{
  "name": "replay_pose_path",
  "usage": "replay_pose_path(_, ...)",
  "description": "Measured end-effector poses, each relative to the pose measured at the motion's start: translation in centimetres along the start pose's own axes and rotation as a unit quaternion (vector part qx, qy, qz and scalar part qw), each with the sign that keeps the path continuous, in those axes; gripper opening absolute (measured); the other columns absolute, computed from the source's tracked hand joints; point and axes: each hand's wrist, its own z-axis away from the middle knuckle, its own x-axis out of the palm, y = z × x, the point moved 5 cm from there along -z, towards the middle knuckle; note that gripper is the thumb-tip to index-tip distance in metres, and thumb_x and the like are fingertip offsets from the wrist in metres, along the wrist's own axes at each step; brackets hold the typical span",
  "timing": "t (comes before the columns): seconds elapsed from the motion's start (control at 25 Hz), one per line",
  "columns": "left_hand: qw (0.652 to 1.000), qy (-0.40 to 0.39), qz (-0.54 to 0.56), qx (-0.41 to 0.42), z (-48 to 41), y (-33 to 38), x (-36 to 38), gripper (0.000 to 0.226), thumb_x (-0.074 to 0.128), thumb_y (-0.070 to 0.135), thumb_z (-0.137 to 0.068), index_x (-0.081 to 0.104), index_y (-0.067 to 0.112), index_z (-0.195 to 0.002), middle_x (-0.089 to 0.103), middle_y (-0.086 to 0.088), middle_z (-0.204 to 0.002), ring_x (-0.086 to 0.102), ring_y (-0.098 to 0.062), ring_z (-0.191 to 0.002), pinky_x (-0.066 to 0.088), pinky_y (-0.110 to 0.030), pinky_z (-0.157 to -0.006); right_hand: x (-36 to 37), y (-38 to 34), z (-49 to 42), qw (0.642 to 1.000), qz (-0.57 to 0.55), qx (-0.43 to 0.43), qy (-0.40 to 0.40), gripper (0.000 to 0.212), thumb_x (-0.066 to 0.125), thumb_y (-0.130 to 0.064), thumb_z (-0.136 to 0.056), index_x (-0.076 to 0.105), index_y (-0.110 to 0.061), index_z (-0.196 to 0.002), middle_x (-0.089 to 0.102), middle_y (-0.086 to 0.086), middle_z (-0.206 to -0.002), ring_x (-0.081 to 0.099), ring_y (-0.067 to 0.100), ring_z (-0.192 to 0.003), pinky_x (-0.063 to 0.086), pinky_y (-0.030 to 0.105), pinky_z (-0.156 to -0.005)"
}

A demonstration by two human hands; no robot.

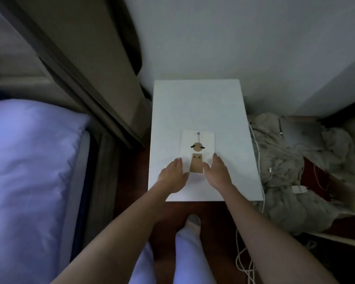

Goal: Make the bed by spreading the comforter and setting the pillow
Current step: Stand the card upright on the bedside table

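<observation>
A pale lilac pillow or bedding [27, 160] lies on the bed at the left edge of the head view, beside the brown headboard [86, 64]. My left hand [172, 175] and my right hand [217, 173] rest flat, fingers apart, on a white nightstand [199, 103]. Between them lies a white card [197, 140] with a brown round piece and a brown rectangular piece on it. Neither hand holds anything. No comforter is clearly seen on the bed.
A crumpled beige blanket [291, 181] is heaped on the floor right of the nightstand, with white cables [246, 261] trailing beside it. My legs and foot [193, 222] stand on dark red floor. White walls close the corner behind.
</observation>
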Motion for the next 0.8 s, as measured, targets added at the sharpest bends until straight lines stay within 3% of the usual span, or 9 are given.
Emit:
replay_pose_path(0.12, 0.994, 0.008, 0.104, -0.044, -0.8, 1.6, 1.0, 0.071, 0.039, 0.042, -0.097, 0.011, 0.002, -0.149, 0.021, -0.017, -0.156, 0.030, -0.035, -0.140, 0.032, -0.048, -0.112, 0.7, 0.2, -1.3, 0.993, -0.112, 0.028, 0.033, 0.060, 0.047, -0.032, -0.095, 0.028, -0.007, -0.146, 0.039, 0.016, -0.147, 0.042, 0.032, -0.132, 0.038, 0.040, -0.106)
replay_pose_path(0.28, 0.956, 0.076, 0.238, -0.150, -1.2, 1.0, 0.3, 0.071, 0.048, 0.055, -0.090, 0.038, 0.001, -0.135, 0.051, -0.017, -0.130, 0.052, -0.035, -0.118, 0.046, -0.042, -0.096, -0.4, 0.5, -1.8, 0.966, -0.214, 0.105, 0.098, 0.061, 0.066, -0.032, -0.084, 0.044, -0.004, -0.134, 0.056, 0.015, -0.127, 0.053, 0.032, -0.118, 0.041, 0.031, -0.088)
replay_pose_path(0.4, 0.943, 0.051, 0.293, -0.152, -0.7, -0.3, -0.2, 0.042, 0.058, 0.043, -0.090, 0.055, 0.005, -0.107, 0.059, -0.010, -0.102, 0.058, -0.029, -0.096, 0.045, -0.034, -0.077, -1.3, 0.2, -1.9, 0.949, -0.287, 0.113, 0.071, 0.044, 0.070, -0.026, -0.081, 0.058, -0.005, -0.117, 0.059, 0.006, -0.097, 0.054, 0.026, -0.097, 0.044, 0.033, -0.080)
replay_pose_path(0.48, 0.918, 0.038, 0.375, -0.127, 0.2, -0.6, -0.9, 0.024, 0.058, 0.032, -0.092, 0.056, 0.008, -0.095, 0.059, -0.008, -0.094, 0.055, -0.022, -0.086, 0.045, -0.033, -0.074, -2.2, -0.7, -1.8, 0.923, -0.354, 0.135, 0.063, 0.034, 0.069, -0.020, -0.083, 0.063, 0.002, -0.109, 0.064, 0.014, -0.100, 0.057, 0.029, -0.096, 0.045, 0.039, -0.089)
replay_pose_path(0.52, 0.899, 0.035, 0.422, -0.115, 0.7, -0.8, -1.6, 0.022, 0.058, 0.028, -0.093, 0.057, 0.007, -0.100, 0.062, -0.009, -0.099, 0.057, -0.021, -0.087, 0.047, -0.033, -0.077, -2.6, -1.4, -1.5, 0.911, -0.384, 0.139, 0.060, 0.028, 0.068, -0.015, -0.083, 0.065, 0.003, -0.104, 0.066, 0.020, -0.109, 0.059, 0.032, -0.099, 0.045, 0.039, -0.090)
replay_pose_path(0.6, 0.864, 0.053, 0.494, -0.083, 2.0, -1.1, -4.4, 0.031, 0.058, 0.023, -0.093, 0.056, 0.006, -0.119, 0.063, -0.010, -0.116, 0.060, -0.020, -0.099, 0.050, -0.033, -0.085, -4.1, -3.8, -0.8, 0.887, -0.447, 0.108, 0.037, 0.016, 0.066, -0.004, -0.082, 0.069, -0.003, -0.098, 0.066, 0.023, -0.114, 0.063, 0.033, -0.099, 0.047, 0.038, -0.088)
replay_pose_path(0.64, 0.850, 0.066, 0.519, -0.059, 2.6, -1.1, -6.7, 0.036, 0.059, 0.020, -0.093, 0.053, 0.006, -0.126, 0.062, -0.010, -0.120, 0.060, -0.021, -0.104, 0.051, -0.031, -0.087, -5.4, -5.7, -0.5, 0.877, -0.475, 0.071, 0.019, 0.022, 0.064, 0.000, -0.082, 0.069, -0.006, -0.102, 0.067, 0.021, -0.114, 0.064, 0.031, -0.096, 0.049, 0.039, -0.088)
replay_pose_path(0.8, 0.799, 0.131, 0.584, 0.066, 5.4, -0.5, -19.8, 0.035, 0.061, 0.007, -0.090, 0.053, 0.006, -0.124, 0.069, -0.010, -0.112, 0.069, -0.018, -0.096, 0.059, -0.026, -0.079, -13.4, -15.8, 1.8, 0.848, -0.511, -0.138, -0.015, 0.033, 0.061, 0.007, -0.082, 0.064, -0.013, -0.109, 0.071, 0.012, -0.099, 0.070, 0.019, -0.083, 0.056, 0.031, -0.074)
